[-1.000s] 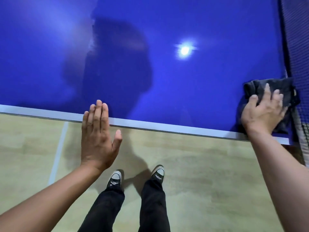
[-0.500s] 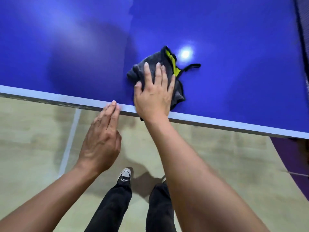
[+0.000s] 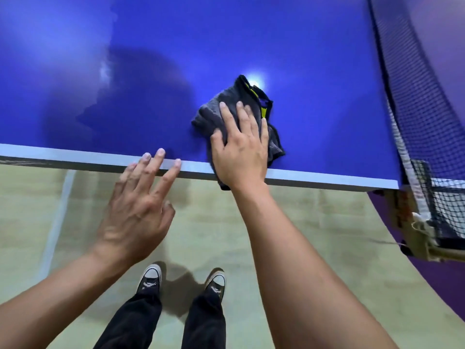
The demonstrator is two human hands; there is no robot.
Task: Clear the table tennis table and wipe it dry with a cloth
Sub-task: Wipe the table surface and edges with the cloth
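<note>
Your overhead lamp glares (image 3: 254, 79) off the glossy worktop (image 3: 314, 59); your shadow darkens it, your left hand (image 3: 136, 210) blurs, edges bow.

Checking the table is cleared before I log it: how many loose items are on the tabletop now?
1: a grey cloth near the table's front edge, flat under the right hand. The left hand only touches the edge. The table's far part lies outside the view.

head cam – looks steeply down | close above table (image 3: 251, 34) edge – floor (image 3: 226, 222) below
</note>
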